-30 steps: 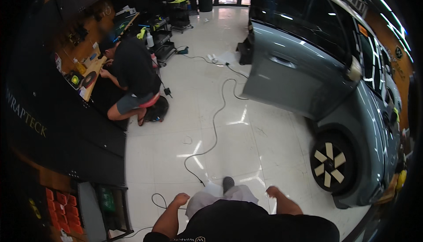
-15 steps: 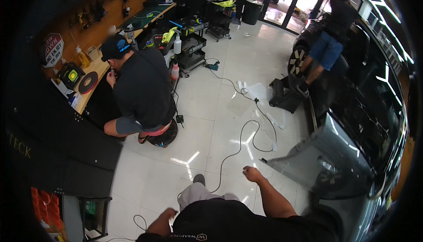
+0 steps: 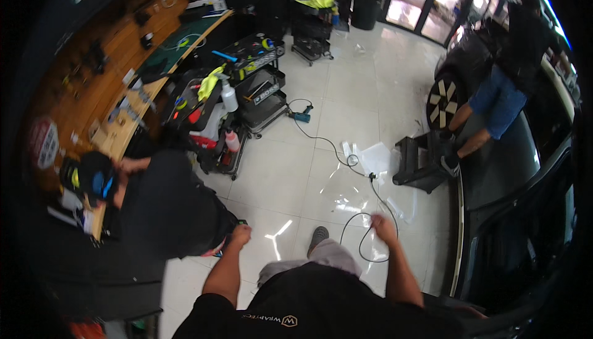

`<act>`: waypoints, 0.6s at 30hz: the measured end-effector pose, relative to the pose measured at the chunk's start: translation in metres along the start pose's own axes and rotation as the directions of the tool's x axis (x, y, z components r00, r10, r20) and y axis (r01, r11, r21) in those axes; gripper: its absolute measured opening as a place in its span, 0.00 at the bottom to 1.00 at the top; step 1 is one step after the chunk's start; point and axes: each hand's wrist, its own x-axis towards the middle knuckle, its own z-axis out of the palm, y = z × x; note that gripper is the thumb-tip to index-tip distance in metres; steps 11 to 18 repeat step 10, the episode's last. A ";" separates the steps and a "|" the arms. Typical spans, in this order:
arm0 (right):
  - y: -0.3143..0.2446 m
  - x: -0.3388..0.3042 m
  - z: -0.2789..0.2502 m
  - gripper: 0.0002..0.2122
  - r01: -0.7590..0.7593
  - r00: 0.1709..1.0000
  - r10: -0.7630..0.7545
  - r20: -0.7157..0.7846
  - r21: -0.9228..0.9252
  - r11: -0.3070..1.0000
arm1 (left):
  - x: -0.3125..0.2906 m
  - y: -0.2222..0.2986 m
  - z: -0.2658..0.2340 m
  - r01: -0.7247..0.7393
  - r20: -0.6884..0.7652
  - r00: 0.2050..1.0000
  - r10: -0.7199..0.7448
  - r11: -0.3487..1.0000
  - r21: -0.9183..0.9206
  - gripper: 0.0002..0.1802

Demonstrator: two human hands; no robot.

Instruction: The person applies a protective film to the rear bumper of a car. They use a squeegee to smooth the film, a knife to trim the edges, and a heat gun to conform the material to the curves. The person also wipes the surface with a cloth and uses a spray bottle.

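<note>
My left hand (image 3: 240, 234) is held out low in front of me, fingers curled closed, beside the back of a seated person in black. My right hand (image 3: 384, 228) is raised on the other side, also closed, with its fingers bent inward. Whatever either hand may hold is hidden or too small to make out. In the picture, a dark cord (image 3: 349, 220) on the floor runs behind my right hand; I see no contact between them. One grey shoe (image 3: 319, 238) of mine is on the tiles between my hands.
A seated person (image 3: 167, 206) leans to the workbench (image 3: 117, 138) at left. Rolling tool carts (image 3: 265, 107) hold spray bottles. A corded teal tool (image 3: 301, 117) and clear film scraps (image 3: 375, 157) lie on the floor. Another person (image 3: 503, 98) stands on a black step (image 3: 423, 163) beside a dark car (image 3: 488, 184).
My view has moved forward and turned. My left hand has swung forward and up, and my right hand is higher. The grey panel at lower right has left view.
</note>
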 end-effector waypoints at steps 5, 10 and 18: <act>-0.218 0.173 -0.201 0.15 0.409 0.889 -0.336 -0.312 0.206 0.889 | 0.052 0.059 0.038 -0.188 0.335 0.936 0.109 0.959 0.214 0.19; -0.394 0.252 -0.326 0.21 0.913 0.372 -0.768 -0.521 0.054 0.405 | 0.114 0.104 0.049 0.354 0.354 0.908 -0.223 0.861 -0.365 0.15; -0.394 0.252 -0.326 0.21 0.913 0.372 -0.768 -0.521 0.054 0.405 | 0.114 0.104 0.049 0.354 0.354 0.908 -0.223 0.861 -0.365 0.15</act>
